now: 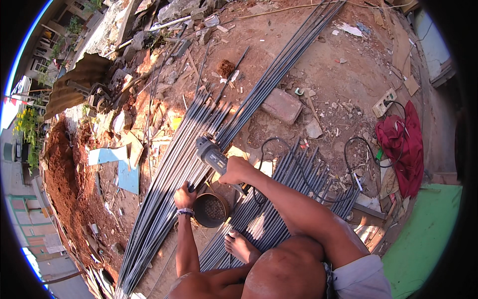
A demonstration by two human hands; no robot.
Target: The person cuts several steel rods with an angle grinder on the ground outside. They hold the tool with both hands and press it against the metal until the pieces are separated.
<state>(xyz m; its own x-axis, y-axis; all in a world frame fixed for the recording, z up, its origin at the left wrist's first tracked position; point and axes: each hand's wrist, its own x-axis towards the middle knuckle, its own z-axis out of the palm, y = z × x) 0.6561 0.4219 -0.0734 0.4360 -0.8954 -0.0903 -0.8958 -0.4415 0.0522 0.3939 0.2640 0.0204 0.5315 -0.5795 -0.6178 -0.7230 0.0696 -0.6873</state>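
Note:
My right hand point(238, 171) is wrapped round the body of a dark grey angle grinder point(213, 157), whose head lies over a long bundle of steel rods point(167, 172). Its disc cannot be made out from here. On the near side of that bundle my left hand point(184, 197), with a band at the wrist, has its fingers closed at a rod's edge, partly hidden. Beside it stands a round brown pot point(198, 209) with small grey-brown pieces inside. Shorter steel rods point(294, 177) lie side by side to the right, and my bare foot point(240, 246) is by them.
A black cord point(346, 149) loops across the short rods toward a white socket strip point(384, 103). Red cloth point(406, 144) lies near a green surface point(428, 234). A concrete block point(282, 105) sits beyond the rods. Rubble and blue board pieces point(128, 175) litter the left.

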